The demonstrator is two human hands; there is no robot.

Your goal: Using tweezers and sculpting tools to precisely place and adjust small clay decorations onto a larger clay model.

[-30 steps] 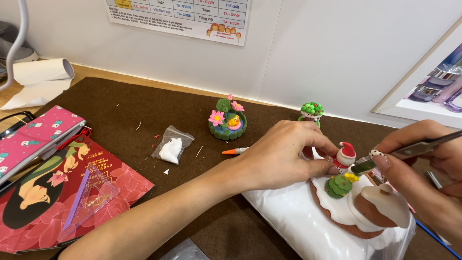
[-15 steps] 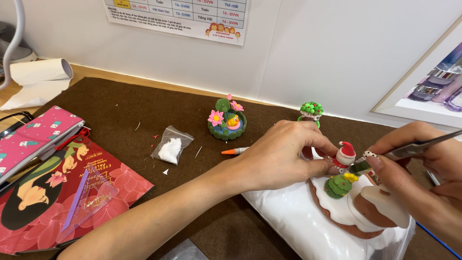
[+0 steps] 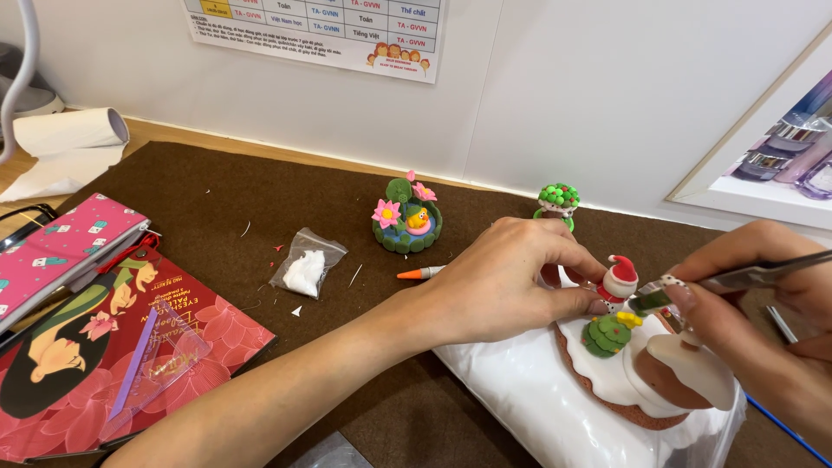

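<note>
My left hand (image 3: 511, 282) pinches a small clay figure with a red hat (image 3: 618, 279), which stands on a brown and white clay cake (image 3: 659, 381). A small green clay tree (image 3: 607, 334) sits on the cake just below the figure. My right hand (image 3: 763, 312) grips a thin metal tool (image 3: 737, 279) whose tip points at the figure's right side. The cake rests on a clear plastic bag of white clay (image 3: 537, 399).
On the brown mat (image 3: 217, 208) lie a green clay pond model with pink flowers (image 3: 406, 220), a small green clay tree on a stand (image 3: 558, 201), an orange-tipped tool (image 3: 420, 272), a small bag of white clay (image 3: 305, 265), a red booklet (image 3: 104, 355) and a pink case (image 3: 61, 247).
My right hand and the metal tool have shifted slightly lower and closer to the figure. My left hand keeps its hold on the figure.
</note>
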